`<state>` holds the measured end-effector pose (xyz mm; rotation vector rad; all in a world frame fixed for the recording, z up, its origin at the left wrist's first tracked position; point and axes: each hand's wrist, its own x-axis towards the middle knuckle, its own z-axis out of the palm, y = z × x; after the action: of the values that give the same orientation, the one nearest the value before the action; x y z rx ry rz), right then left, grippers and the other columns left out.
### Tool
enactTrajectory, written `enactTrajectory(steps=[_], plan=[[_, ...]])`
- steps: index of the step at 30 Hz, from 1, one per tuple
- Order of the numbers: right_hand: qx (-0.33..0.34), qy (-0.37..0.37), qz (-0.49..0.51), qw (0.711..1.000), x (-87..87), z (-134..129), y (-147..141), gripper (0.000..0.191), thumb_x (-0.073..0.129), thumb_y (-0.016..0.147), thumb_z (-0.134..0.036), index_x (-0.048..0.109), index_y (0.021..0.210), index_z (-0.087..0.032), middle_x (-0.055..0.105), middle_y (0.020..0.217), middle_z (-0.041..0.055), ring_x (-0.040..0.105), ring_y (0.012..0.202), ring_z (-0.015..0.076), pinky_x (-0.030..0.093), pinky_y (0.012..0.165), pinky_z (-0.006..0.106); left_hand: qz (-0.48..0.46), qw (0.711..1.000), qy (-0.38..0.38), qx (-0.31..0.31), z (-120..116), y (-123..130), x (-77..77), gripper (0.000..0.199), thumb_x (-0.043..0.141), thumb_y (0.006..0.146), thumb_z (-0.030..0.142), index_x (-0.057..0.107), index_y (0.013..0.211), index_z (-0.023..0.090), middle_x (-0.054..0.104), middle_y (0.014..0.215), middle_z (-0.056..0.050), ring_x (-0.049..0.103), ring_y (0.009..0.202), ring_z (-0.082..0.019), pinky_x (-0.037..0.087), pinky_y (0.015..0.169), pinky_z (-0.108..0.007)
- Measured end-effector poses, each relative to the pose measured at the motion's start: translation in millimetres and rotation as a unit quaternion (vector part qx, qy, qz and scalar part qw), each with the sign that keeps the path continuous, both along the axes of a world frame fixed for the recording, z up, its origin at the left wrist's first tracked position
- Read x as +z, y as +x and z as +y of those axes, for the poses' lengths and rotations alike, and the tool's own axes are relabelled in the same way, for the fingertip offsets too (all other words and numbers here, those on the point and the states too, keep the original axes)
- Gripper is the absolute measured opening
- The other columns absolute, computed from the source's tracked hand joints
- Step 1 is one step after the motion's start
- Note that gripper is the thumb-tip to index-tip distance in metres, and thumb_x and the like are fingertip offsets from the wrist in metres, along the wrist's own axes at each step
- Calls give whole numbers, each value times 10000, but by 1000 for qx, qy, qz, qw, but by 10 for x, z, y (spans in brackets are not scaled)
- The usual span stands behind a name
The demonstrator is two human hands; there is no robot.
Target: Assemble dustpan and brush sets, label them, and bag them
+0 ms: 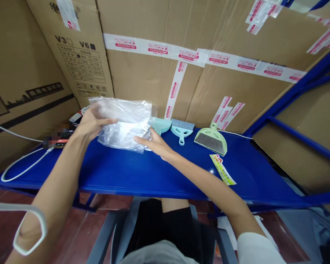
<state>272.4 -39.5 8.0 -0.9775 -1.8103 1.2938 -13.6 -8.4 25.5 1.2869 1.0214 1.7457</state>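
Observation:
A clear plastic bag [123,124], crinkled and shiny, is stretched between my two hands above the blue table. My left hand [90,123] grips its left side, thumb lying across the front. At the lower right edge my right hand [156,143] pinches the plastic between thumb and fingers. Just behind the right hand is a light teal dustpan [161,125], partly hidden by the bag. Beside it lies a light blue brush [182,129] with its handle toward me. Farther right rests a pale green dustpan with a grey-bristled brush [211,139].
A yellow-green printed card [222,169] lies on the blue tabletop [154,176], right of my arm. Black and red boxes [64,135] and a white cable [22,165] sit at the left. Taped cardboard [148,77] walls the back; a blue metal frame [299,141] borders the right.

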Motion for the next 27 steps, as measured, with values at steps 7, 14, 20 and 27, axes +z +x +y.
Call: enactTrajectory(steps=[7,14,20,27], plan=[[-101,127,8,987,226,151,79,872,921,700,-513,545,1440,-246,632,1513,119,553,1452,355,397,1270,577,-2,991,129,27,8,377,-131,885,1108,468,288,622,1203,207,722,1216,-7,674,1173,-229,555,1076,-379],[-100,55,100,988,-91,510,110,756,861,660,-287,484,1316,-283,731,1171,58,718,1115,289,584,1035,523,-63,995,77,-19,8,383,-166,924,1098,453,254,661,1268,230,714,1054,45,678,972,-157,561,910,-303],[-58,166,174,969,-117,555,168,812,827,679,-200,392,1356,-305,695,1200,47,669,1272,262,491,1175,506,-54,997,45,-42,45,379,-206,689,1073,463,216,734,1063,232,768,1036,1,709,935,-182,596,830,-291],[-32,136,71,988,-97,520,248,940,783,741,-149,372,1568,-320,680,985,-20,707,983,238,550,1079,526,-110,993,40,-29,53,431,-236,630,1049,454,149,747,1002,220,795,950,16,723,844,-142,613,818,-244]])
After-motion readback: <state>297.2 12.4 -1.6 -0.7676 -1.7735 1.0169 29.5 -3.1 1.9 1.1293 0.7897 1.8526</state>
